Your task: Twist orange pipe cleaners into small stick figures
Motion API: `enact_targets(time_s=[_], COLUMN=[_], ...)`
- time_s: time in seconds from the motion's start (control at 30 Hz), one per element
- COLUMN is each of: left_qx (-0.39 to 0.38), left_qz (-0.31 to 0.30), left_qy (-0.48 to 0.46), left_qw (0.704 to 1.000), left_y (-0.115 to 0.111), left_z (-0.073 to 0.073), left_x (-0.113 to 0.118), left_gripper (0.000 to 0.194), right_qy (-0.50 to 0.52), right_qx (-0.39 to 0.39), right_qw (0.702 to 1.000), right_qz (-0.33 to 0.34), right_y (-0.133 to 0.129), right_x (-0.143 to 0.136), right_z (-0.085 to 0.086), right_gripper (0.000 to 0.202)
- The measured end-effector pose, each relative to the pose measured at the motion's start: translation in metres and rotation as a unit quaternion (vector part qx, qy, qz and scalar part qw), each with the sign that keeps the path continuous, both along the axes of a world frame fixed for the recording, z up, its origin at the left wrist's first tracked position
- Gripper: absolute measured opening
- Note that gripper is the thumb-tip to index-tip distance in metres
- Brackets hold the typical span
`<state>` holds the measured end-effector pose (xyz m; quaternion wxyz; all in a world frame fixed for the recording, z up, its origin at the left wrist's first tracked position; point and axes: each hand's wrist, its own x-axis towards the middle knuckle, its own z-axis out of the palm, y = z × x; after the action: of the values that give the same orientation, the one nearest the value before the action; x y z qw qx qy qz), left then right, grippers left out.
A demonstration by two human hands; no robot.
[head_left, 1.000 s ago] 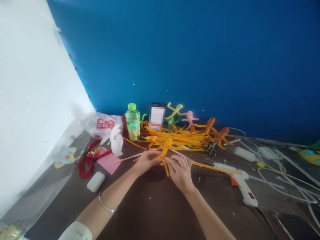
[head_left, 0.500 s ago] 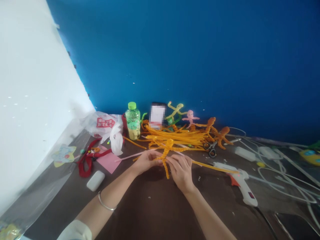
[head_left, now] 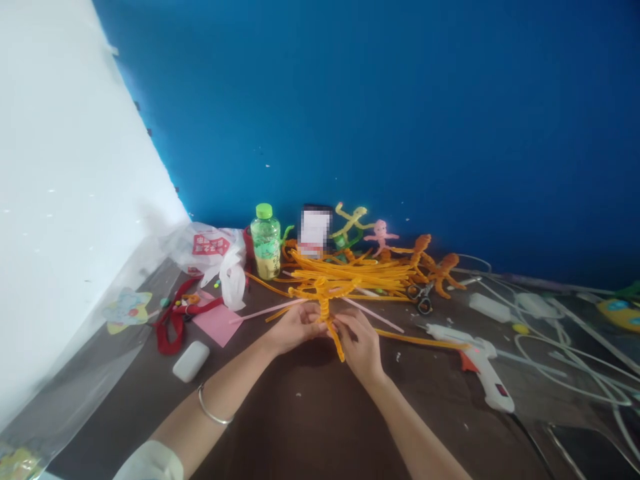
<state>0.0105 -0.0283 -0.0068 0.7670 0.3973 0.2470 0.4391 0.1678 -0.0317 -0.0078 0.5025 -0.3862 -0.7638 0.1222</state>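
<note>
An orange pipe-cleaner figure (head_left: 325, 307) is held upright between both hands over the brown table, arms spread and one twisted leg pointing down. My left hand (head_left: 299, 327) pinches its lower body from the left. My right hand (head_left: 359, 340) has its fingers closed on the lower part from the right. From beside my right hand a long orange strand (head_left: 420, 339) runs right, reaching over the glue gun. Just behind the figure lies a pile of orange pipe cleaners (head_left: 355, 272).
A green-capped bottle (head_left: 267, 243) and plastic bag (head_left: 205, 247) stand back left. A white glue gun (head_left: 483, 370), scissors (head_left: 424, 301) and cables are at right. Finished figures (head_left: 381, 235) line the back. A white case (head_left: 191, 362) and pink paper (head_left: 220, 325) lie left.
The orange figure has turned and shifted slightly left, so both its arms now show spread. My right hand has moved a little left, and the long strand has shifted left with it.
</note>
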Motion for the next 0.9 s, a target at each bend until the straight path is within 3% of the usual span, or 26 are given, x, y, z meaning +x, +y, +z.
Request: enact_targets(time_s=[0.27,0.67,0.9], left_qx=[-0.019,-0.073,-0.062], left_qz=[0.067,0.073,0.114], left_qy=[-0.002,-0.050,-0.044], left_qw=[0.998,0.993,0.991], left_y=[-0.0029,-0.0031,-0.0019], left_z=[-0.0002,-0.0003,-0.0013], left_x=[0.0086,0.0085,0.0077], left_gripper=[0.034,0.027,0.027], right_qy=[0.017,0.043,0.017], right_qx=[-0.029,-0.022,-0.015], right_qw=[0.999,0.999,1.000], right_qz=[-0.008,0.003,0.010], right_y=[-0.0037,-0.0071,-0.0103], right_x=[-0.0033,-0.0042,-0.0065], right_z=[0.0031,0.0031,0.0045], right_gripper=[0.012,0.017,0.023])
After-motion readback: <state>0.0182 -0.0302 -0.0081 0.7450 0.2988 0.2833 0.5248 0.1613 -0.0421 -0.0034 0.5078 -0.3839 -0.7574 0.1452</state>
